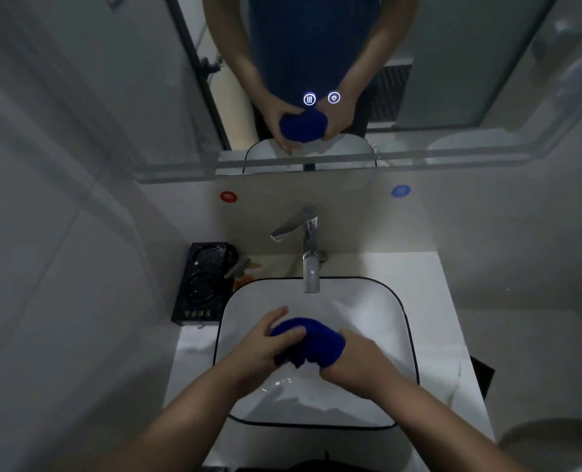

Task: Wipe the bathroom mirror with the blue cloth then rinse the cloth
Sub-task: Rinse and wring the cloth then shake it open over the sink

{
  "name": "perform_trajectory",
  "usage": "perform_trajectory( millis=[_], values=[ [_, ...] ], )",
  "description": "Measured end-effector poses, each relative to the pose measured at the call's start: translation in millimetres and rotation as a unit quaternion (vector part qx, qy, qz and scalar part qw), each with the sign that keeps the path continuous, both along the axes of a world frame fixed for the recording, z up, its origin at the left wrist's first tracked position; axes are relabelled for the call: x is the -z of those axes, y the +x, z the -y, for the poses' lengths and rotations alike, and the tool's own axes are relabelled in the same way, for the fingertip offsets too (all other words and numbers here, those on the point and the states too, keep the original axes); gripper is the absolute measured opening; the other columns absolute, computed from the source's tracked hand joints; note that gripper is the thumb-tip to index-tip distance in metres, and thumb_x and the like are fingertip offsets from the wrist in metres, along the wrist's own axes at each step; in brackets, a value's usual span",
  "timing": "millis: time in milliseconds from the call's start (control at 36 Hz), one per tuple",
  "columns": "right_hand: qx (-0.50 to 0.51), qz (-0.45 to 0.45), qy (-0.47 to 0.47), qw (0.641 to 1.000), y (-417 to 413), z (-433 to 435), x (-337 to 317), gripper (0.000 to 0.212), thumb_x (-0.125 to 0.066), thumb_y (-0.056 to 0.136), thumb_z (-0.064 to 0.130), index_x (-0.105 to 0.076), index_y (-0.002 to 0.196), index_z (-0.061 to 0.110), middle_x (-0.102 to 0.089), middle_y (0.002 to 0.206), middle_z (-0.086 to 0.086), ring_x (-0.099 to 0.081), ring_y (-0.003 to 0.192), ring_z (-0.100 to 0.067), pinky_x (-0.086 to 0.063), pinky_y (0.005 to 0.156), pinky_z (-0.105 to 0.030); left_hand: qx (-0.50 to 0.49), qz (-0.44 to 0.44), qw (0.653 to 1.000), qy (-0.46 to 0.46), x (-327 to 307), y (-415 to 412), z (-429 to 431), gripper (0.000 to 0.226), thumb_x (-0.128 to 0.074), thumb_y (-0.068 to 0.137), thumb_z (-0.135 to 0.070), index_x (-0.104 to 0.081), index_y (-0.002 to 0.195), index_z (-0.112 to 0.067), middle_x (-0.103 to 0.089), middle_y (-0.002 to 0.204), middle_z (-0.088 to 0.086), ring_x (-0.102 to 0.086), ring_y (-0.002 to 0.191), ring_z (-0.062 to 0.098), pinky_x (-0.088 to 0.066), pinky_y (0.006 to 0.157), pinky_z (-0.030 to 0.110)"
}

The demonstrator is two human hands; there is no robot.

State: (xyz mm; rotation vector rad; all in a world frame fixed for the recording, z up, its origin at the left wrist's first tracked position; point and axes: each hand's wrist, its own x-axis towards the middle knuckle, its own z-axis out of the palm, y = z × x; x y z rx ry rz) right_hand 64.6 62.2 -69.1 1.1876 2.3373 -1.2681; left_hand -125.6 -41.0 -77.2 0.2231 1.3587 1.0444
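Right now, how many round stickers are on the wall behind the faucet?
2: a red sticker left of the faucet, a blue sticker to its right. None looks hidden.

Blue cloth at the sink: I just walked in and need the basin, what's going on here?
A person grips the bunched blue cloth with the left hand and right hand over the white sink, in front of the faucet. No water stream shows. It looks like wringing or rinsing; I cannot tell which.

We count one blue cloth (308, 340), two hands gripping it, left hand (265, 342) and right hand (357, 356). There is one basin (368, 311), one tap (310, 247) and one mirror (453, 63). We count two lit icons, heat icon (309, 99) and lamp icon (334, 97), and two round stickers, red sticker (228, 196) left and blue sticker (401, 191) right. There is one black tray (197, 284).
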Motion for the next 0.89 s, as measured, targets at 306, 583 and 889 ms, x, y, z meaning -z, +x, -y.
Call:
perform_trajectory(
  millis=[306,583,889],
  values=[
    [0.0,-0.123,-0.085,0.989,-9,26,-21,0.044,-0.067,0.084,0.02,-0.05,0.122,0.033,-0.061,0.105,0.007,-0.065,0.09,-0.005,-0.057,0.083,-0.025,-0.111,0.11,0.986,-0.055,-9,50,-18,0.057,-0.087,0.085,-0.028,-0.071,0.134,-0.005,-0.078,0.126,0.019,-0.072,0.123,0.039,-0.058,0.103,0.05],
    [0.178,-0.171,-0.184,0.952,-18,-25,-25,0.024,-0.05,0.112,0.041,-0.064,0.124,0.026,-0.075,0.118,0.001,-0.071,0.107,-0.015,-0.055,0.095,-0.036,0.067,-0.075,0.995,-0.006,-12,29,1,0.05,-0.082,0.073,-0.018,-0.069,0.119,-0.003,-0.077,0.104,0.014,-0.075,0.097,0.029,-0.063,0.093,0.042],
    [0.014,-0.232,0.017,0.973,-32,-3,-21,0.045,-0.074,0.095,0.046,-0.061,0.136,0.033,-0.066,0.124,0.021,-0.062,0.114,0.002,-0.049,0.096,-0.014,0.215,-0.268,0.938,0.042,-19,37,-19,0.021,-0.067,0.105,-0.017,-0.061,0.106,-0.037,-0.07,0.103,-0.008,-0.07,0.095,0.008,-0.061,0.097,0.034]
  ],
)
